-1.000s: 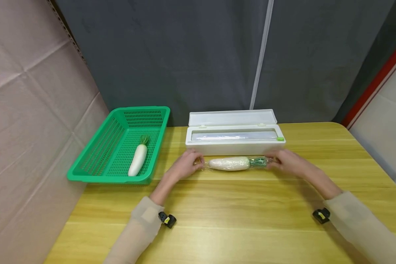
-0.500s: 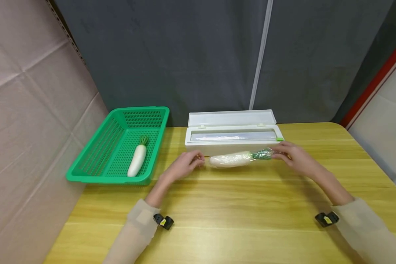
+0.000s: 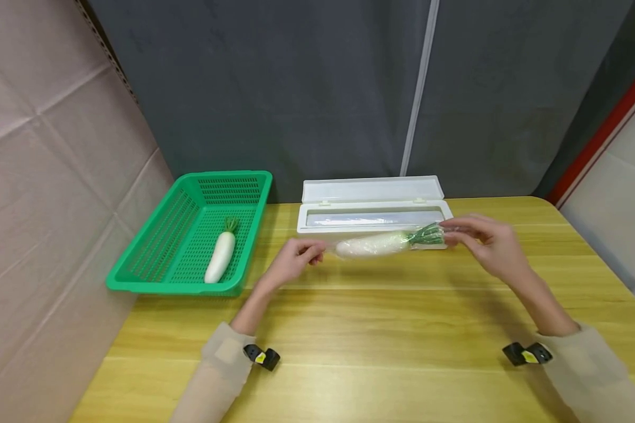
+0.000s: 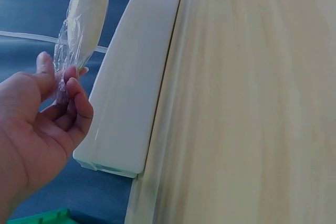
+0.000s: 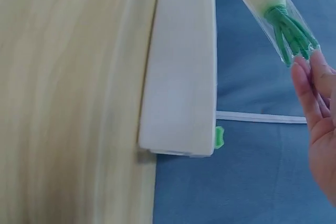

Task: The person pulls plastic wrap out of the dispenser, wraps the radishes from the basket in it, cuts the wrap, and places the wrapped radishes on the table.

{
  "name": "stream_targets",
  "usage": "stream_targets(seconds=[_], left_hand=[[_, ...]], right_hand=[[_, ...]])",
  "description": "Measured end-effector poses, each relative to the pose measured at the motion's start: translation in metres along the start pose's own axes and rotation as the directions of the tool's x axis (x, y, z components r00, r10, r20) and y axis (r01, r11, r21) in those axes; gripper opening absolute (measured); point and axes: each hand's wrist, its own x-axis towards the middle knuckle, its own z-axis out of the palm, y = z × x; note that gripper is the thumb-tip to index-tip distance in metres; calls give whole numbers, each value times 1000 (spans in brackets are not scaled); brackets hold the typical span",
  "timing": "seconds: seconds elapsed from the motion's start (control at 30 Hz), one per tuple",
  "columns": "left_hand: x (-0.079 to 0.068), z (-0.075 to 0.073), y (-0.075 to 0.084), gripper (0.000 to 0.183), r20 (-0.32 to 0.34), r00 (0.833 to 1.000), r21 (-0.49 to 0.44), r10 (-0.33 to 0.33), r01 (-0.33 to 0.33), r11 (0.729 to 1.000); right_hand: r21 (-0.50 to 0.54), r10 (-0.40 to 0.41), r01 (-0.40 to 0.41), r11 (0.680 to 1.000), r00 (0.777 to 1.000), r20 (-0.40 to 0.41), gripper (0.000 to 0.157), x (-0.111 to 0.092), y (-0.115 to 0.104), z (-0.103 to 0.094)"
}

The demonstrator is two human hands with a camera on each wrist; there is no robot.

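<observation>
The left hand (image 3: 294,259) and right hand (image 3: 491,244) are pinching the film (image 4: 62,59) at opposite ends, suspending the radish (image 3: 373,245) above the table (image 3: 360,335) near the box (image 3: 370,205), its probably stiff, slick body seemingly offering surer hold than that flimsy wrap.

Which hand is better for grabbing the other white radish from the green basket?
Probably the left hand: it's nearer the green plastic basket and the daikon inside. The right hand is farther off. Both pinch plastic wrap, so the left should let go first.
</observation>
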Motion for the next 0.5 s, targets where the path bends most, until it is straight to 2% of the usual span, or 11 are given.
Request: stream_targets(seconds=[0.13,0.23,0.33,0.5], left_hand=[[3,0,5,24,-77,997,-61,-15,10,998],[5,1,7,23,-133,991,-108,-25,10,994],[6,1,8,20,-177,984,-149,-36,10,989],[5,0,10,18,-232,971,-207,-57,8,978]], right_hand=[[61,-1,4,998,998,-55,41,3,-8,-1],[117,-29,40,992,995,-92,39,6,-14,0],[115,-47,60,992,993,-109,40,8,-17,1],[89,-25,35,995,993,-115,44,9,-19,2]])
